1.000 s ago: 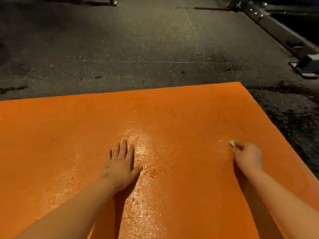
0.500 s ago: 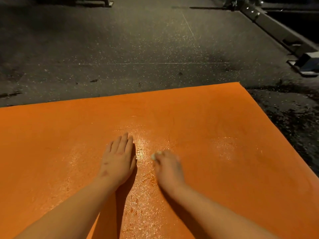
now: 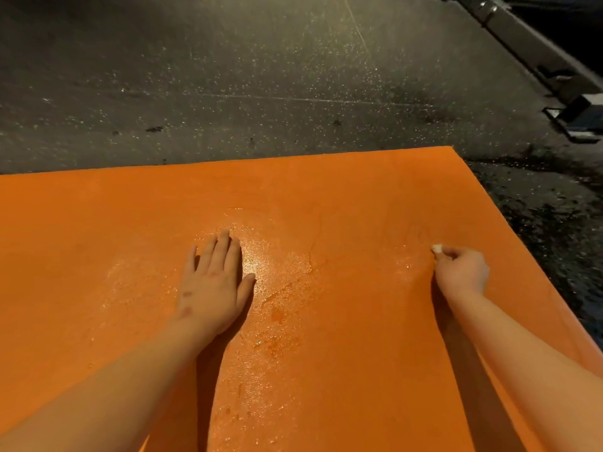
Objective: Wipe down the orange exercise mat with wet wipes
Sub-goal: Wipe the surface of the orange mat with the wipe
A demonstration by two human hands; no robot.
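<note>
A dark speckled floor (image 3: 228,76) fills the far half of the view, with a grey metal frame (image 3: 528,44) running along its upper right corner. The orange exercise mat (image 3: 81,239) lies flat on that floor and covers the whole near half, its far edge and right corner in plain sight. A glossy wet patch (image 3: 280,272) spreads over the middle of the mat and runs towards the near edge; the far strip and the left part look dry and dull.

The left hand (image 3: 212,285) rests flat on the mat beside the sheen, fingers straight, holding nothing. The right hand (image 3: 463,272) is curled near the right edge, pinching a small balled wet wipe (image 3: 437,248), which peeks out past the fingertips and touches the mat.

The step in hand appears to be wiping across the right side. To do it well, the braced palm should pin the mat so it does not creep. The strokes should overlap and carry out to the edge and corner. The wipe seems bunched very small, so unfolding it would probably cover more surface per pass.
</note>
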